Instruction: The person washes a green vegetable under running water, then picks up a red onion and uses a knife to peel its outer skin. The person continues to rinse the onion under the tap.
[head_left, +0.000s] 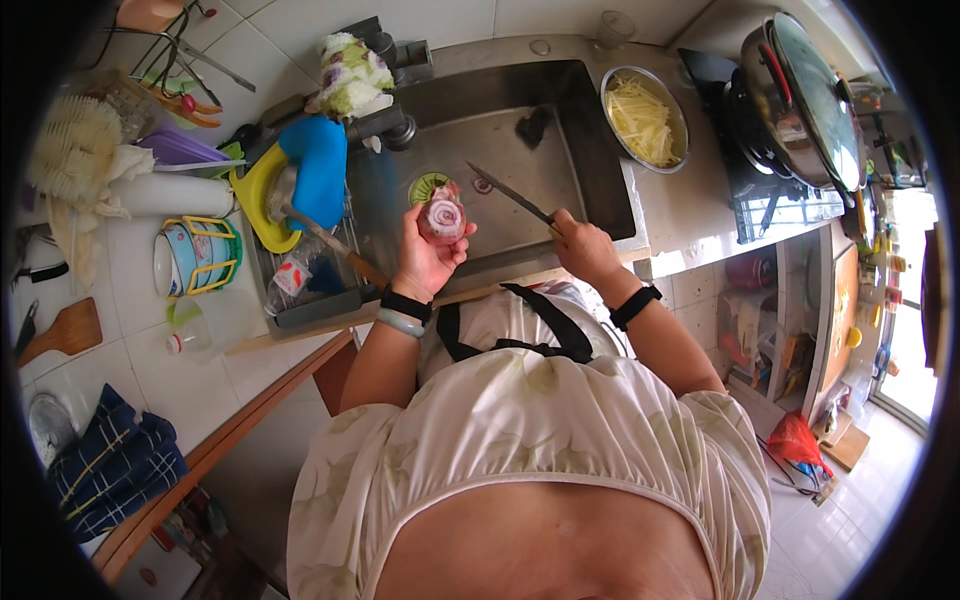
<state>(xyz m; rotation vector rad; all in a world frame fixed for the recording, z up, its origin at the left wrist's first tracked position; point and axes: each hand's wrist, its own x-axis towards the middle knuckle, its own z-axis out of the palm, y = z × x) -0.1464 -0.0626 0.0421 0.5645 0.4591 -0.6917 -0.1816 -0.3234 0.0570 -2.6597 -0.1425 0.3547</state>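
A red onion (442, 219) with a cut face turned up rests in my left hand (426, 255), over the near side of a steel sink (517, 217). Its rings show, and a bit of loose skin stands at the top. My right hand (589, 249) grips a knife (514, 193) by its handle, the blade pointing up and left towards the sink's middle. Knife and onion are apart. A small onion slice (482, 184) lies on the sink floor beyond the blade. Behind the onion, a green drain strainer (429, 187) is partly hidden.
A metal bowl of yellow-white shreds (641, 116) stands right of the sink, beside a stove with a large lidded pot (802, 105). On the left are yellow and blue plastic basins (319, 172), a plastic bottle (289, 277) and stacked bowls (196, 256). A cloth-wrapped faucet (356, 75) overhangs the sink.
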